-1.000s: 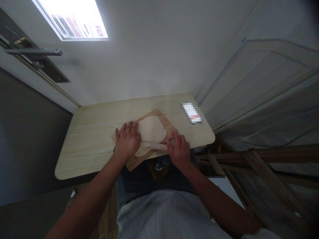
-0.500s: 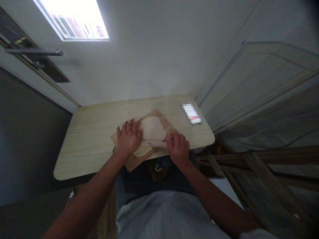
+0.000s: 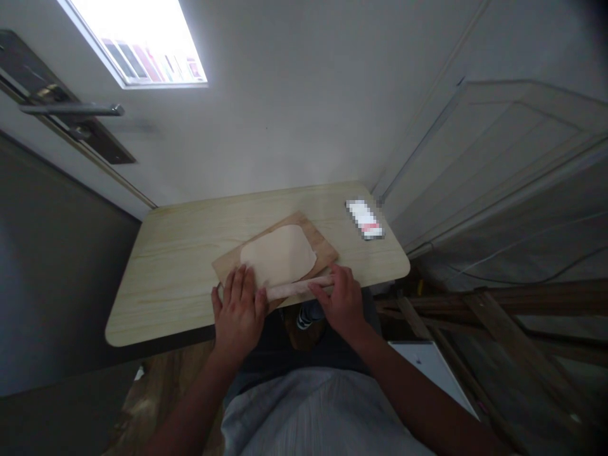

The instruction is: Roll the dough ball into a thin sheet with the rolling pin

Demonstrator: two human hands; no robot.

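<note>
A flat, pale sheet of dough (image 3: 278,252) with rounded edges lies on a thin wooden board (image 3: 311,228), which is turned at an angle on the table. Across the near edge of the dough runs a wooden rolling pin (image 3: 294,288). My right hand (image 3: 342,297) has its fingers closed around the pin's right end. At the other end, my left hand (image 3: 240,307) lies palm down with its fingers stretched forward, the tips touching the near left part of the dough. The pin's left end is hidden under that hand.
The light wooden table (image 3: 166,266) stands against a white door with a metal handle (image 3: 76,109). A phone (image 3: 365,218), its screen blurred, lies at the table's right end. Wooden beams (image 3: 503,323) are on the lower right, beside a white panel (image 3: 427,364).
Both hands and the rolling pin have moved back toward my body, from the middle of the dough to its near edge. More of the dough's left side now shows.
</note>
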